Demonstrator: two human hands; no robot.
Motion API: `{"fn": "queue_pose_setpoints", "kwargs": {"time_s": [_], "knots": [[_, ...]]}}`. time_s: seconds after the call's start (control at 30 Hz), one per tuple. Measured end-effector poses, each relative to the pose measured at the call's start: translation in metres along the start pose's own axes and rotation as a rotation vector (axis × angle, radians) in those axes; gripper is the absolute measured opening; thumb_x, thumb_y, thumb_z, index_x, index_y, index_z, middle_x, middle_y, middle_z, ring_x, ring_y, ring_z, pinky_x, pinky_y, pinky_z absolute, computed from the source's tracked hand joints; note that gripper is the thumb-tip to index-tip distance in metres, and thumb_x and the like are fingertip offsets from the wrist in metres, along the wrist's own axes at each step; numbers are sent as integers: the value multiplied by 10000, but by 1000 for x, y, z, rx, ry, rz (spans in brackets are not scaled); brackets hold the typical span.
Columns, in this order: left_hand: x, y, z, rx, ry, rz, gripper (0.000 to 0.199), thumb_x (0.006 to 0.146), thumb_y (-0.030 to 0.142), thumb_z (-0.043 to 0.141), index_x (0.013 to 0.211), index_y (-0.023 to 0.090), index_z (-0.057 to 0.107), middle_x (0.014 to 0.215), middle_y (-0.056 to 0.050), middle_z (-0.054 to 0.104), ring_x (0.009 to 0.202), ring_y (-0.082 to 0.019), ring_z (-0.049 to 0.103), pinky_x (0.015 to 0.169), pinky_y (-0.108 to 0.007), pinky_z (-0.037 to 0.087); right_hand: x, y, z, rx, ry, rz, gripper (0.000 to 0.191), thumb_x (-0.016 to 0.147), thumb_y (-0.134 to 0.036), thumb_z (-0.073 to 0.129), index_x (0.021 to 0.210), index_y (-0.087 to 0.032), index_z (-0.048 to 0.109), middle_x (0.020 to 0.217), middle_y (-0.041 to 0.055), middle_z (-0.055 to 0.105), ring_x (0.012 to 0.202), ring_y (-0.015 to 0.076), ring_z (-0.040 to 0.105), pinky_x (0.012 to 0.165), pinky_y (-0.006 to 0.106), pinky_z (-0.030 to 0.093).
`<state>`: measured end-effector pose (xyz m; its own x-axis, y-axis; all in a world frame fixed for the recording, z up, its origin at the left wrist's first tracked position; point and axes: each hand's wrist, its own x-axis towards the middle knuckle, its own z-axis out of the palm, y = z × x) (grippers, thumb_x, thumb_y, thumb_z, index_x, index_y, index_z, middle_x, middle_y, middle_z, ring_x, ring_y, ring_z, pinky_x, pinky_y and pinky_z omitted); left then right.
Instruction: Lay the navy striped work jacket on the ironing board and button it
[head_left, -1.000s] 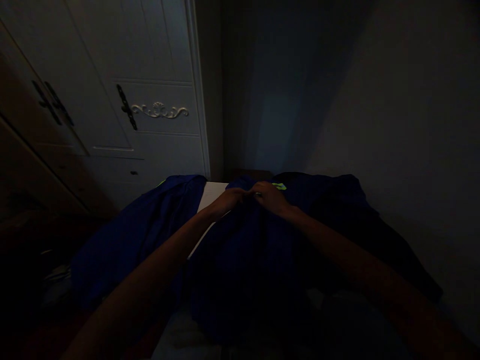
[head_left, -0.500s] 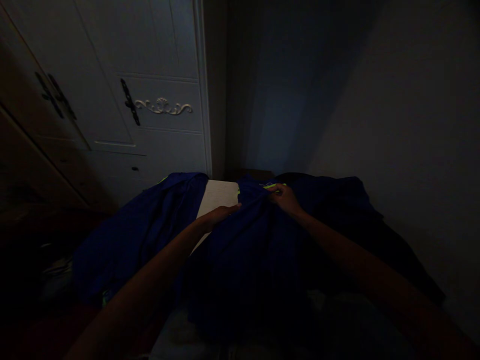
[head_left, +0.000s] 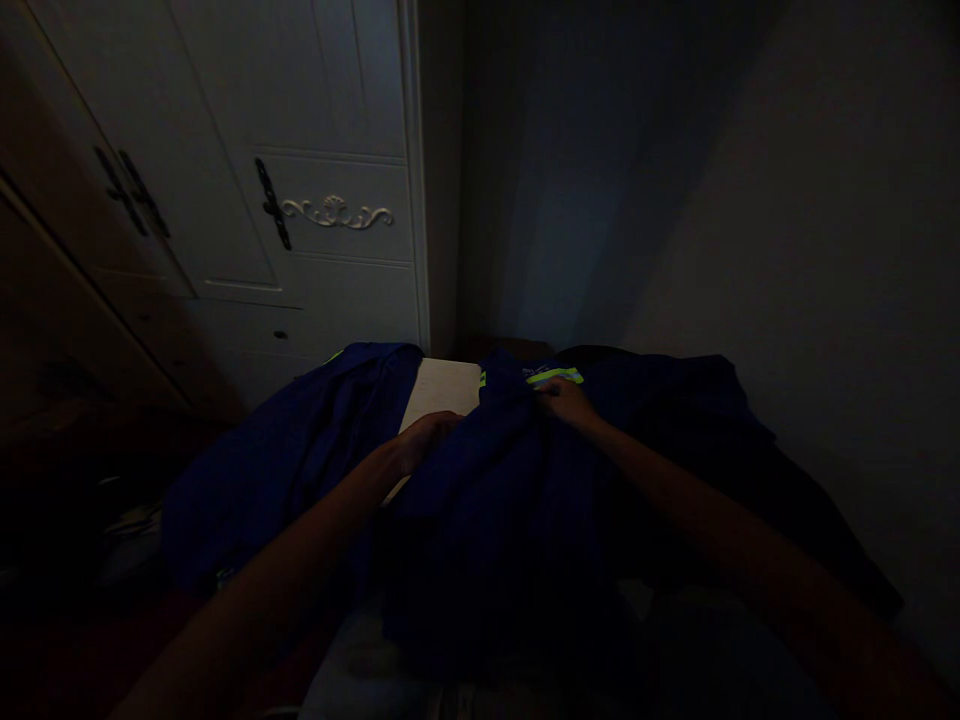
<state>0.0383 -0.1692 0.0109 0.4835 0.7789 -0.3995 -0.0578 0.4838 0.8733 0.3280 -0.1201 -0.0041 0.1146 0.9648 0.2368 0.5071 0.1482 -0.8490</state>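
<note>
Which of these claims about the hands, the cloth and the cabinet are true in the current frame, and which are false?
1. The left hand is at the left edge of the middle blue cloth. True.
2. The middle cloth is plain blue all over. False: a yellow-green strip shows by the right hand.
3. A pale surface shows between the middle blue cloth and another blue stretch on the left. True.
4. The right hand is on the cabinet. False: it is at the blue cloth.
5. On the cabinet, a scrolled ornament sits right of a dark handle. True.
6. The room is brightly lit. False: it is dim.
</note>
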Motion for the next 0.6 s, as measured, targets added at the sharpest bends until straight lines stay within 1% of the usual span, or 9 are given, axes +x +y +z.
{"fn": "queue_pose_setpoints", "kwargs": {"time_s": [0.1, 0.2, 0.23, 0.3, 0.4, 0.43, 0.5, 0.57, 0.6], "knots": [[-1, 4, 4, -72, -104, -72, 197, 740, 322, 677, 828, 150, 712, 825, -65, 750, 704, -166, 682, 767, -266, 541, -1, -3, 2, -35, -33, -11, 43, 635, -167, 640, 648, -207, 631, 639, -15, 632, 640, 170, 595, 738, 345, 515], [-4, 10, 8, 31, -121, -83, 308, 663, 333, 789, 899, 151, 713, 909, -71, 755, 770, -183, 693, 790, -280, 542, -8, -12, 3, -133, -2, -109, 241, 641, -80, 575, 816, -201, 688, 870, 47, 691, 871, 223, 633, 902, 406, 489], [-4, 14, 10, 70, -129, -66, 343, 624, 312, 823, 904, 149, 710, 920, -73, 753, 779, -186, 693, 794, -286, 542, -13, -18, 4, -198, 19, -194, 357, 643, -50, 545, 933, -192, 697, 1011, 82, 685, 989, 244, 619, 962, 427, 464], [-4, 23, 14, 135, -108, -6, 370, 557, 263, 865, 866, 150, 698, 882, -66, 748, 753, -182, 686, 783, -298, 541, -26, -32, 8, -343, 23, -428, 593, 648, -4, 492, 1199, -172, 634, 1307, 137, 573, 1228, 272, 514, 1069, 457, 391], [-6, 41, 22, 263, 69, 139, 334, 528, 219, 861, 792, 163, 665, 757, -28, 717, 673, -170, 655, 714, -304, 529, -44, -57, 15, -445, -158, -748, 802, 652, 10, 474, 1427, -196, 456, 1525, 114, 380, 1409, 262, 332, 1162, 487, 260], [-8, 48, 26, 337, 143, 219, 305, 539, 205, 843, 780, 166, 660, 738, -18, 704, 669, -169, 646, 703, -300, 520, -48, -64, 18, -441, -238, -807, 822, 663, -1, 483, 1454, -215, 421, 1531, 99, 382, 1416, 256, 327, 1170, 502, 228], [-15, 63, 32, 545, 280, 416, 238, 567, 181, 800, 762, 167, 666, 734, -7, 686, 695, -170, 635, 705, -286, 499, -50, -77, 21, -393, -334, -832, 770, 704, -45, 511, 1444, -248, 435, 1465, 82, 482, 1363, 255, 413, 1158, 529, 212], [-25, 76, 38, 771, 365, 589, 199, 598, 198, 777, 775, 165, 692, 759, -12, 679, 745, -177, 628, 715, -270, 479, -45, -85, 20, -311, -308, -760, 610, 745, -93, 539, 1331, -260, 559, 1308, 71, 620, 1239, 263, 533, 1115, 527, 273], [-29, 81, 40, 860, 382, 630, 213, 615, 233, 779, 804, 165, 708, 762, -15, 675, 757, -182, 625, 710, -265, 472, -41, -88, 18, -260, -264, -711, 508, 753, -113, 553, 1234, -260, 629, 1217, 63, 667, 1169, 265, 575, 1082, 509, 317]]}}
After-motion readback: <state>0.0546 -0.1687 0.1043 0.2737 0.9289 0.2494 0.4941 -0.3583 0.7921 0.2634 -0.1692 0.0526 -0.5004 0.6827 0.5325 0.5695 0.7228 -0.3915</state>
